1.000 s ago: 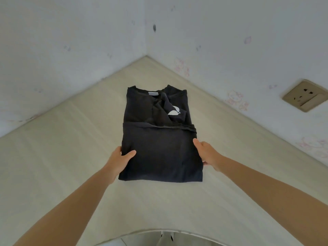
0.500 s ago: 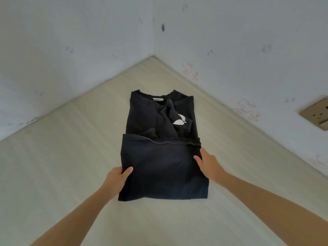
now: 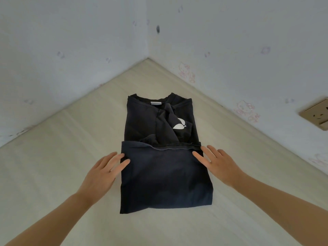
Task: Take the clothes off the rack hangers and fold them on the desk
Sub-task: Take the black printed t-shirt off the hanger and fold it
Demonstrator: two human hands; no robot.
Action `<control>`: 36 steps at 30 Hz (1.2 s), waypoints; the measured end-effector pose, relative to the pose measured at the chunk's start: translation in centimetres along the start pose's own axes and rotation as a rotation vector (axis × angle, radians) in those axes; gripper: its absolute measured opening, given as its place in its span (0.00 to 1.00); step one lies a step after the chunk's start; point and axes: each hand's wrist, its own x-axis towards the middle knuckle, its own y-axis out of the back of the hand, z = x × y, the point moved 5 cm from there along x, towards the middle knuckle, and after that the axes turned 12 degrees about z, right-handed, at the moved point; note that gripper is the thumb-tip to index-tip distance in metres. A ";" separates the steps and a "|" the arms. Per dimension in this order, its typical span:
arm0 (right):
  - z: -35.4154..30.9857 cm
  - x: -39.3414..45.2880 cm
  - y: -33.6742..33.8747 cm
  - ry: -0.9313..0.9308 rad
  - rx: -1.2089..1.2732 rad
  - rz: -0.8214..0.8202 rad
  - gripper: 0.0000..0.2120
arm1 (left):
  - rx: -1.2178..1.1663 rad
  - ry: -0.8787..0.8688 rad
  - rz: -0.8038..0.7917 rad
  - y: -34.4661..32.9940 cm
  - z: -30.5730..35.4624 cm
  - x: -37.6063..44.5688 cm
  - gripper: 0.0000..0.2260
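Shirt (image 3: pixel 166 174) folded on pale desk (image 3: pixel 53 157) in white-walled corner; left hand (image 3: pixel 104 172), right hand (image 3: pixel 218 166) spread flat.

Folded shirt (image 3: pixel 165 174) on desk (image 3: pixel 53 157) in wall corner, socket (image 3: pixel 316 114) on wall to right

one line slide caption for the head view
Both open hands, left and right, flank a folded black shirt on the corner desk.

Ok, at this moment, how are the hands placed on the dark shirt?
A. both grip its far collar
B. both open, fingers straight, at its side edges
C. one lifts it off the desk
B: the left hand and right hand lie open with straight fingers at the side edges of the folded shirt, which lies flat on the desk.
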 end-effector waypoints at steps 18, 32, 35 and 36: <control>1.3 3.0 -1.2 -0.011 0.453 -0.007 0.32 | -0.328 0.019 -0.244 -4.0 -2.2 3.6 0.28; 4.2 9.8 2.4 -0.819 0.833 0.355 0.17 | -1.050 1.033 0.007 -3.2 -4.1 9.6 0.13; 5.6 12.3 -0.3 -1.035 0.880 0.233 0.19 | -0.941 1.099 0.114 -4.7 -5.6 11.1 0.16; 6.0 12.9 -1.2 -1.076 0.861 0.169 0.18 | -0.857 1.130 0.115 -5.6 -6.1 11.2 0.17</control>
